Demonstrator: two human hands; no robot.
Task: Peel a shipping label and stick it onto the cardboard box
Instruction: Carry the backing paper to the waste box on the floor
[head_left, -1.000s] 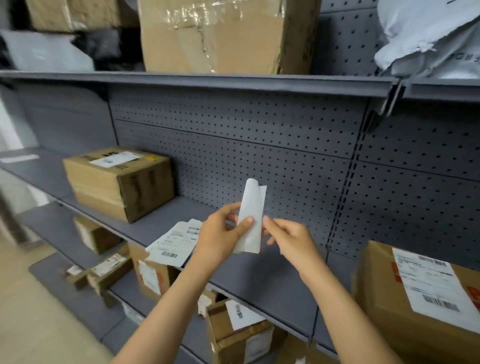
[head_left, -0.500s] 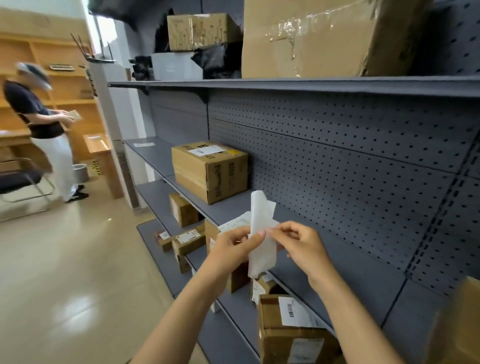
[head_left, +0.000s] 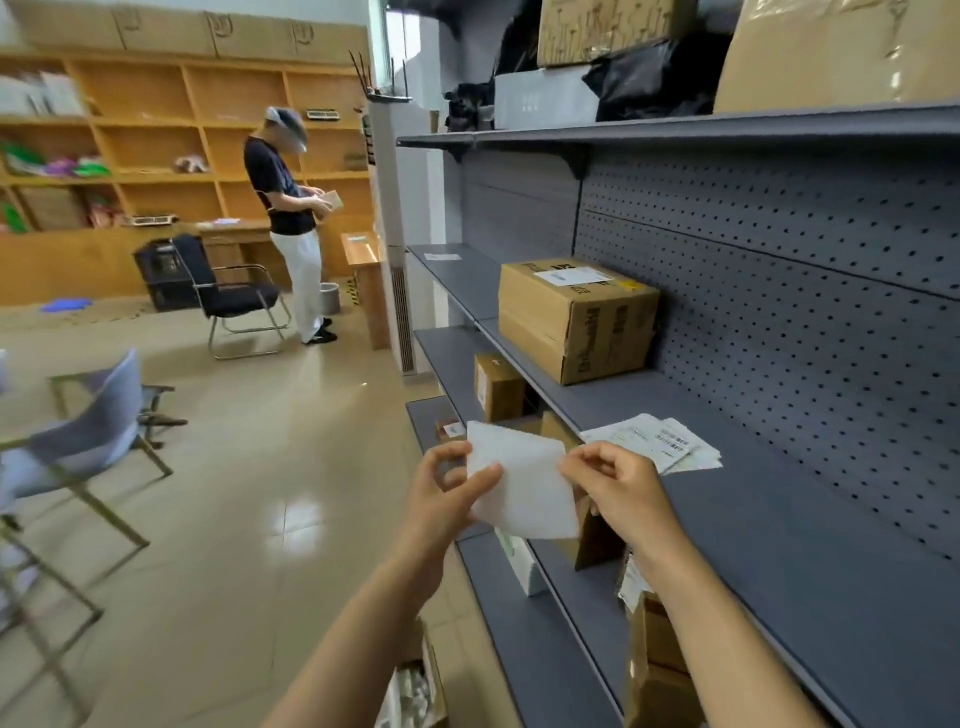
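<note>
Evidently I've both hands pinching the shipping label — left hand, right hand — opposite edges, to split the backing.

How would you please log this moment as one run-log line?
step: peeling | left hand: pinching label sheet | right hand: pinching its other edge | cardboard box: on shelf, apart

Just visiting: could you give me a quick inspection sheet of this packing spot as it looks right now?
Surface: grey metal shelf, mostly bare.
Job's things: white label sheet held in the air, blank side to camera; cardboard box on the shelf, already labelled on top.
Clutter: loose printed labels on the shelf.
Hands: left hand and right hand pinch opposite edges of the sheet.
Cables: nothing seen.
Surroundings: another person standing, black chair, wooden shelving.
</note>
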